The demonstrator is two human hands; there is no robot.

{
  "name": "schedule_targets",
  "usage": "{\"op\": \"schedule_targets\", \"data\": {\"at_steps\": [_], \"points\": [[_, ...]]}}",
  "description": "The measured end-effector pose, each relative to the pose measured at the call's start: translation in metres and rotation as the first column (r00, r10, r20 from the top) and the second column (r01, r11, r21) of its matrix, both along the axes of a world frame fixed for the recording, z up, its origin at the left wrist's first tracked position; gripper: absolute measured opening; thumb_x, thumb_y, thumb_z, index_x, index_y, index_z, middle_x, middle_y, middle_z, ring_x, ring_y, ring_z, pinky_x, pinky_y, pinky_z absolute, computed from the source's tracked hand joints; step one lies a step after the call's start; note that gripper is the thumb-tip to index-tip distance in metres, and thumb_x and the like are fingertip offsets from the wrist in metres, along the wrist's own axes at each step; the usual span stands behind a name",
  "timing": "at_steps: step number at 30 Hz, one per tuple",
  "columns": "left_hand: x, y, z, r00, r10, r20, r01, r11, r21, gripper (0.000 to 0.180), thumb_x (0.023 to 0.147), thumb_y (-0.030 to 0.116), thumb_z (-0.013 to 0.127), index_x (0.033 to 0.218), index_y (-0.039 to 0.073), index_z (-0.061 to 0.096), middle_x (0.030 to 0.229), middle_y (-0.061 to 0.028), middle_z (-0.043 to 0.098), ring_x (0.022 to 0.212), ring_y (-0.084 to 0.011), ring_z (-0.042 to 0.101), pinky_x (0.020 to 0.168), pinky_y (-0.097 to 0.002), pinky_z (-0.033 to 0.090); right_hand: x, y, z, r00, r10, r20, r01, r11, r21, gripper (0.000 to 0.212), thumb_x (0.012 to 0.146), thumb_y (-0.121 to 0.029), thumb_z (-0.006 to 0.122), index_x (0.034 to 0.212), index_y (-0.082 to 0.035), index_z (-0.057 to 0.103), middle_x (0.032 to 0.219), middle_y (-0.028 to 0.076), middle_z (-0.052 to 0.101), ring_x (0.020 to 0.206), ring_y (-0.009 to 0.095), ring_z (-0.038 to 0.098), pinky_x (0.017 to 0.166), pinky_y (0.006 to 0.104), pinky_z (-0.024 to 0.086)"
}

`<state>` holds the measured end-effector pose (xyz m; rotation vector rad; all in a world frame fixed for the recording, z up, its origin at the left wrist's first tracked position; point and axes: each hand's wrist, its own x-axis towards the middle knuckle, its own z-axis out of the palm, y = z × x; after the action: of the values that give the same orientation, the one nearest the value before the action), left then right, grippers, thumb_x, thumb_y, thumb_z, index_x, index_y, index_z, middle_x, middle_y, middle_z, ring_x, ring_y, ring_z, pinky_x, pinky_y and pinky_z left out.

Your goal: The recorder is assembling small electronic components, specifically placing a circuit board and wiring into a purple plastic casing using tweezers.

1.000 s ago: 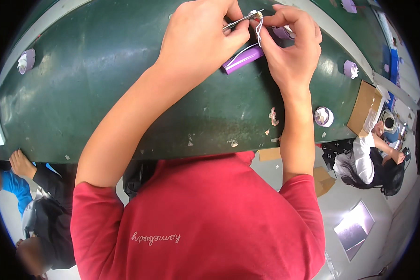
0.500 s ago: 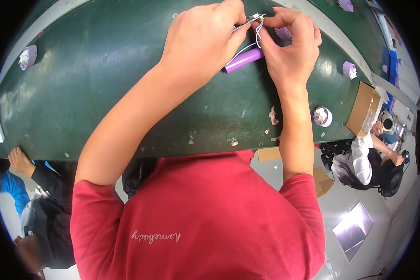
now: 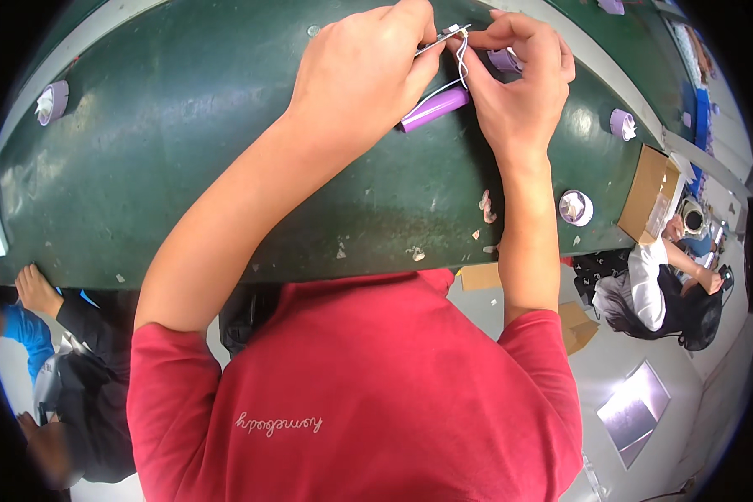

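At the far side of the green table (image 3: 226, 167), my left hand (image 3: 356, 71) pinches a small thin circuit board (image 3: 440, 38) between thumb and fingers. A small white part sits near the board's tip. My right hand (image 3: 523, 96) is closed at that tip, its thumb and forefinger at the end of thin white wires (image 3: 463, 69); its grip is partly hidden. The wires loop down toward a purple cylindrical battery cell (image 3: 435, 110), which lies on the table below the board. Behind my right fingers, a lilac ring-shaped part (image 3: 504, 59) is partly covered.
More lilac rings with white fan-like blades stand at the left (image 3: 52, 103), the right (image 3: 622, 125) and near my right forearm (image 3: 576, 207). A cardboard box (image 3: 649, 194) stands at the right edge. Scraps (image 3: 487, 206) dot the near table. Other people sit at both sides.
Very little differs. The whole scene has shifted slightly in the picture, and both hands keep the board and wires together in the same pose.
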<state>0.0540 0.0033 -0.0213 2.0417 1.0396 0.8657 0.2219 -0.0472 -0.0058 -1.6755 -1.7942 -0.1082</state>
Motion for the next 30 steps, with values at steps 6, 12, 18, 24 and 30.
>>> {"op": "schedule_targets", "data": {"at_steps": [6, 12, 18, 24, 30], "points": [[-0.007, 0.000, 0.012, 0.993, -0.028, 0.113, 0.031, 0.999, -0.022, 0.015, 0.088, 0.008, 0.072, 0.088, 0.001, 0.058, 0.076, -0.0204, 0.066, 0.072, -0.0409, 0.067, 0.063, -0.0468, 0.052, 0.012, 0.000, -0.010, 0.996, 0.036, 0.084, -0.035, 0.999, -0.007, 0.041, 0.076, -0.011, 0.086, 0.109, -0.011, 0.061, 0.091, -0.004, 0.078, 0.099, 0.015, 0.069, 0.104, 0.0375, 0.035], [-0.007, 0.001, 0.014, 0.992, -0.029, 0.120, 0.028, 1.000, 0.014, 0.016, 0.088, 0.007, 0.071, 0.093, 0.001, 0.057, 0.086, -0.0186, 0.063, 0.079, -0.0390, 0.067, 0.066, -0.0445, 0.053, -0.010, 0.000, 0.010, 0.999, -0.032, -0.015, 0.031, 0.996, -0.081, 0.040, 0.074, -0.003, 0.082, 0.106, -0.011, 0.061, 0.088, 0.002, 0.070, 0.094, 0.023, 0.069, 0.110, 0.0482, 0.035], [-0.004, -0.001, 0.014, 0.979, -0.010, 0.206, 0.011, 1.000, -0.007, 0.020, 0.086, 0.000, 0.070, 0.101, 0.003, 0.058, 0.093, -0.0154, 0.062, 0.079, -0.0326, 0.068, 0.069, -0.0398, 0.054, -0.007, -0.001, 0.009, 1.000, -0.014, -0.026, 0.012, 0.997, -0.080, 0.044, 0.076, -0.006, 0.082, 0.114, -0.011, 0.061, 0.089, 0.000, 0.072, 0.094, 0.022, 0.069, 0.112, 0.0502, 0.032], [-0.007, 0.000, 0.017, 0.980, -0.032, 0.199, 0.036, 0.999, -0.017, 0.023, 0.085, -0.003, 0.069, 0.104, 0.004, 0.059, 0.090, -0.0148, 0.063, 0.078, -0.0315, 0.068, 0.069, -0.0392, 0.055, 0.000, -0.008, 0.020, 0.966, 0.018, -0.256, -0.057, 0.988, -0.144, 0.073, 0.069, 0.001, 0.083, 0.137, -0.007, 0.056, 0.109, 0.011, 0.070, 0.107, 0.029, 0.064, 0.099, 0.0377, 0.046], [-0.007, 0.000, 0.020, 0.981, -0.004, 0.195, 0.016, 0.998, -0.058, 0.027, 0.086, -0.003, 0.068, 0.109, 0.005, 0.058, 0.091, -0.0157, 0.065, 0.080, -0.0311, 0.070, 0.070, -0.0395, 0.056, 0.039, -0.012, 0.012, 0.928, 0.084, -0.364, -0.120, 0.990, -0.078, 0.061, 0.084, -0.005, 0.081, 0.139, 0.000, 0.056, 0.132, 0.017, 0.065, 0.126, 0.024, 0.059, 0.109, 0.0364, 0.044]]}}
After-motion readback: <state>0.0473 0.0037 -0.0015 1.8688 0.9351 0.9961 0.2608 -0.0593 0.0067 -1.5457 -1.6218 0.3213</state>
